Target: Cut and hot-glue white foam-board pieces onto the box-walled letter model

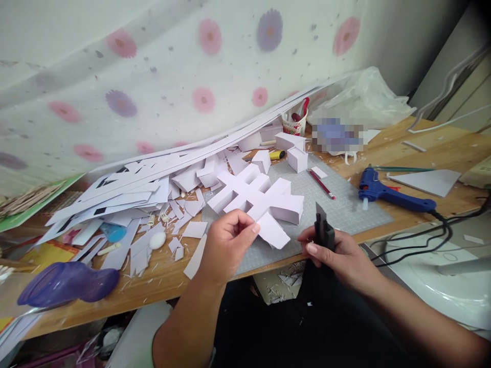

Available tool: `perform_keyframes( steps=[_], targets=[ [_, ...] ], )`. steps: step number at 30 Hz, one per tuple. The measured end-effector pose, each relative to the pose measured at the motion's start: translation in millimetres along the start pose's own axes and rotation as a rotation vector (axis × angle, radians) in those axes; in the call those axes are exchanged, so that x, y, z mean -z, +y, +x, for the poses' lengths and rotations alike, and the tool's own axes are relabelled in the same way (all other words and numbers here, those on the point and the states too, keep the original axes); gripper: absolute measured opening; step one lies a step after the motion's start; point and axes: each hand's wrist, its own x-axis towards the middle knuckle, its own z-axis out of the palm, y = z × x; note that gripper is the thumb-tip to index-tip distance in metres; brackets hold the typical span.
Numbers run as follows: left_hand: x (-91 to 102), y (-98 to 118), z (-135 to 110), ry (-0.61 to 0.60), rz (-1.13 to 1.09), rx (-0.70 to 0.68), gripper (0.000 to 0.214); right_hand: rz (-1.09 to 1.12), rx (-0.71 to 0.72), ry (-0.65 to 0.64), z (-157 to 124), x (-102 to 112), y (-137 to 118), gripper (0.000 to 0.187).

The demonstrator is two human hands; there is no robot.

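Note:
My left hand (227, 240) pinches a small white paper piece (272, 231) at the near edge of the grey cutting mat (345, 207). My right hand (337, 253) grips a black utility knife (323, 227) with its blade pointing up, just right of that piece. Right behind the paper piece stands a white folded-paper model (257, 197) of joined box shapes on the mat.
A heap of white paper offcuts (126, 204) covers the wooden table's left half. A blue glue gun (387, 193) with a black cord lies at the right, a red pencil (321, 184) on the mat, a cup of tools (294, 122) at the back, a purple object (69, 283) near left.

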Motion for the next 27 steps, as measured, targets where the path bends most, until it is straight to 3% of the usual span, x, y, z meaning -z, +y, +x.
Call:
perform_keyframes(
  steps=[6, 12, 16, 22, 27],
  targets=[
    [-9.6, -9, -28, -0.101, -0.117, 0.081, 0.02, 0.096, -0.005, -0.092, -11, -20, -18, 0.03],
    [-25.5, -21, -62, -0.056, -0.391, 0.135, 0.021, 0.087, -0.062, -0.08, -26, -45, -20, 0.033],
    [-30.0, -30, -80, -0.012, -0.618, 0.232, 0.024, 0.004, 0.01, -0.172, -39, -52, -20, 0.033],
    [-18.7, -32, -94, 0.017, -0.863, 0.428, 0.025, -0.497, 0.269, -0.215, -52, -49, -15, 0.007],
    [-14.9, -34, -104, -0.022, -0.927, 0.461, 0.026, -0.813, 0.496, -0.206, -55, -55, -6, 0.019]
  ],
)
